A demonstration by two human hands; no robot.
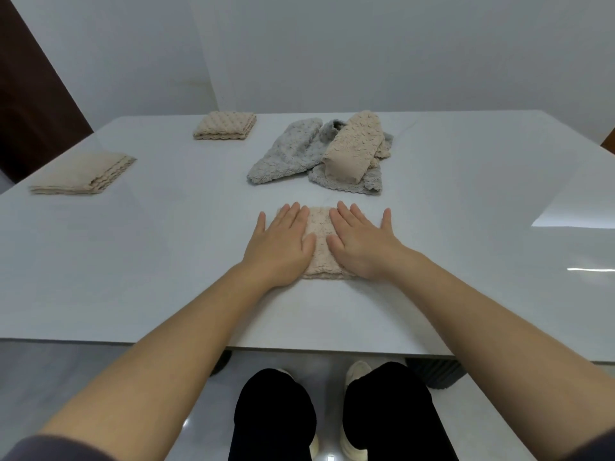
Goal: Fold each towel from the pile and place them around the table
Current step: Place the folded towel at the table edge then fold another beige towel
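Left hand (279, 242) & right hand (361, 242) lie flat, fingers straight, pressing small folded beige textured towel (321, 236) near front of glossy white surface (466, 234). Behind it: loose pile of grey & beige towels (299, 153); folded beige knobbly towel (224, 125) back-left, flatter folded beige towel (83, 173) at left edge.

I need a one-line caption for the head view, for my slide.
Left hand and right hand flatten a folded beige towel on the white table, the unfolded pile behind it.
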